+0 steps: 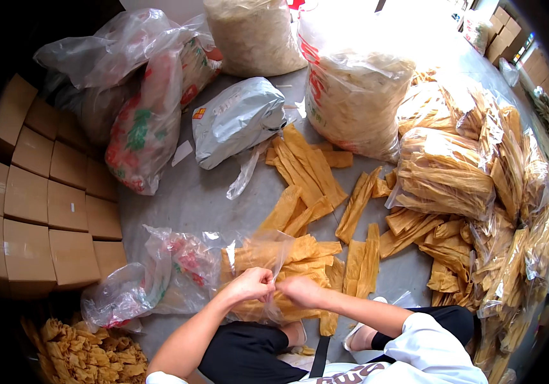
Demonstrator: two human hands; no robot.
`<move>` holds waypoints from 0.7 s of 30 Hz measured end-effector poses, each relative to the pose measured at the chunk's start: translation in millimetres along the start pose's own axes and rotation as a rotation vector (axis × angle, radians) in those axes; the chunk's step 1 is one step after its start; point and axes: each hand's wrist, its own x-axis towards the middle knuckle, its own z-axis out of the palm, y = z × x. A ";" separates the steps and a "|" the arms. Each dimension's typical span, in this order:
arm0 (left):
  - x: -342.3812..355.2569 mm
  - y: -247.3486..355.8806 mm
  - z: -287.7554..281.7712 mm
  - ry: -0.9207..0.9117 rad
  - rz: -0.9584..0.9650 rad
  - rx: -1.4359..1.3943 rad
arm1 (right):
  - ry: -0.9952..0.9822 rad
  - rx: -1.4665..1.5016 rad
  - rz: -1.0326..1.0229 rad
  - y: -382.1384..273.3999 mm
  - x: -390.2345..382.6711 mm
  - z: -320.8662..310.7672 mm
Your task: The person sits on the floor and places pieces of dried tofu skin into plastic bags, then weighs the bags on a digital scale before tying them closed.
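Note:
In front of me a clear plastic bag with red and green print lies on the floor, its right part drawn over a stack of yellow-brown dried sheets that look like tofu skin. My left hand is closed in a pinch on the bag's thin film. Close beside it, my right hand has its fingers curled together at the bag's edge, slightly blurred. The fingertips nearly meet, and exactly how the film runs between them is hard to see. More loose sheets lie beyond the stack.
Cardboard boxes are stacked at the left. Large filled sacks stand at the back, near a grey plastic package. Bagged sheets pile up on the right. Crumpled yellow pieces lie at the lower left.

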 end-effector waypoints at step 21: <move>9.2 11.1 -14.6 -0.089 -0.045 0.156 | 0.106 -0.864 0.100 197.1 87.7 -10.1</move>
